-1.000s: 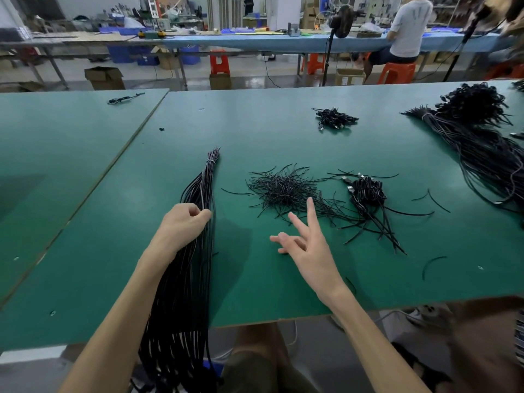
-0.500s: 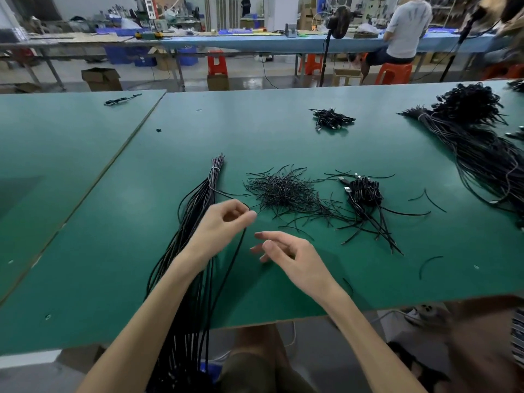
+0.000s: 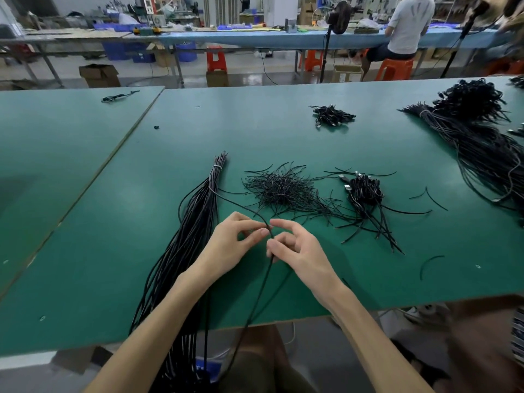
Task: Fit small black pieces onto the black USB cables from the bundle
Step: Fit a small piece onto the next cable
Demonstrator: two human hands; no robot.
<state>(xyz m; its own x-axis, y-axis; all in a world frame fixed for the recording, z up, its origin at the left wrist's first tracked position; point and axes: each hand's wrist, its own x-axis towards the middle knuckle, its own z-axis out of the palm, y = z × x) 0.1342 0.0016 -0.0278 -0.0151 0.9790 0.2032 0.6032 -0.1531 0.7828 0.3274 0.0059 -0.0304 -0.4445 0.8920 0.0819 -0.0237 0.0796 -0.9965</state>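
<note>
Pinches one black cable (image 3: 261,290) in both left hand (image 3: 229,243) and right hand (image 3: 299,252), close together; should keep it taut, then reach past right hand for small black pieces (image 3: 280,188).

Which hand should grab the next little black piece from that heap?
Likely the right. Both hands pinch the single cable, but the right hand lies on the side nearer the heap of short black pieces, while the left hand is beside the bundle the cable leads back to.
</note>
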